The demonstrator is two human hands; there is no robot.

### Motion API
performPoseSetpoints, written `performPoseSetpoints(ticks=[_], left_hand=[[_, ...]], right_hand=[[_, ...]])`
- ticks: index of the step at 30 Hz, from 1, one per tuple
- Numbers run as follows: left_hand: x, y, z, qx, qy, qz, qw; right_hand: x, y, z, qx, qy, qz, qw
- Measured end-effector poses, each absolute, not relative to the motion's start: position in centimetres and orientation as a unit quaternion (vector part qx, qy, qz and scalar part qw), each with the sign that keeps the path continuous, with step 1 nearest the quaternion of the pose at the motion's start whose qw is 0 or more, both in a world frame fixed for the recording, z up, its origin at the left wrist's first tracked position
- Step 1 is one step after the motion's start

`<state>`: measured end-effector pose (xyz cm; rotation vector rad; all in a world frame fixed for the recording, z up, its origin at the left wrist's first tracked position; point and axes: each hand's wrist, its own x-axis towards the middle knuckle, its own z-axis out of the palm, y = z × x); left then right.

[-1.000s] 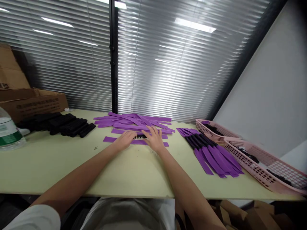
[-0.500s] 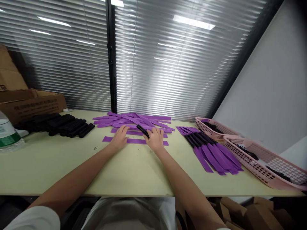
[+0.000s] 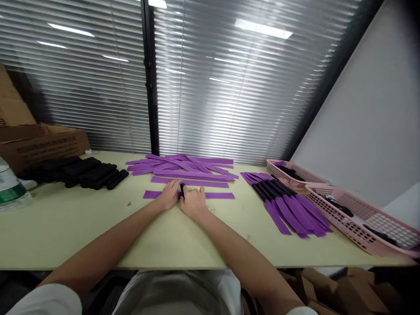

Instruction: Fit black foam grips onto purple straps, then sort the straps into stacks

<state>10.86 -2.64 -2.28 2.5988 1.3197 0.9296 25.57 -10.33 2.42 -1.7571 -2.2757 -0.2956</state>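
A short black ribbed grip (image 3: 182, 189) stands tilted between my two hands, over the middle of a purple strip (image 3: 220, 195). My right hand (image 3: 194, 202) has its fingers closed around the grip's near side. Right beside it, my left hand (image 3: 169, 195) is curled, fingertips down at the strip and up against the grip; what its fingers pinch is hidden. The strip lies crosswise on the table, its ends showing past both hands. Just behind lies another flat purple strip (image 3: 190, 181), with a loose pile of purple strips (image 3: 183, 164) beyond it.
Black ribbed grips (image 3: 98, 173) are heaped at the left, near a cardboard box (image 3: 49, 144) and a plastic bottle (image 3: 11, 186). At the right lie several purple strips with black grips on them (image 3: 288, 205), beside two pink baskets (image 3: 341, 218). Window blinds back the table.
My right hand has moved left with the black grip, bringing it to the strip's middle. My left hand has shifted slightly right and nearer, so both hands now meet. The front strip slid slightly right.
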Motion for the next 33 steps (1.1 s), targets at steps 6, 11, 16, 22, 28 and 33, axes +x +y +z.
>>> performPoseSetpoints(ticks=[6,11,16,22,28,33], left_hand=[[10.2,-1.3,-3.6,0.88,0.388,0.27,0.04],[10.1,-1.5,-3.4,0.881,0.401,0.244,0.053],[10.1,-1.5,-3.1,0.885,0.407,0.217,0.065],[10.1,-1.3,-2.5,0.89,0.415,0.17,0.076],[10.3,-1.5,-1.5,0.884,0.441,0.116,0.103],[10.4,-2.1,-0.8,0.876,0.456,0.101,0.123]], right_hand=[[25.3,-10.1,2.7,-0.593,-0.795,-0.076,0.103],[25.2,-9.4,3.3,-0.606,-0.789,-0.044,0.095],[24.4,-8.8,3.4,-0.623,-0.776,-0.038,0.096],[24.8,-8.5,3.5,-0.658,-0.745,-0.009,0.11],[28.2,-8.0,4.6,-0.704,-0.704,0.041,0.089],[32.3,-7.5,6.3,-0.744,-0.661,0.086,0.048]])
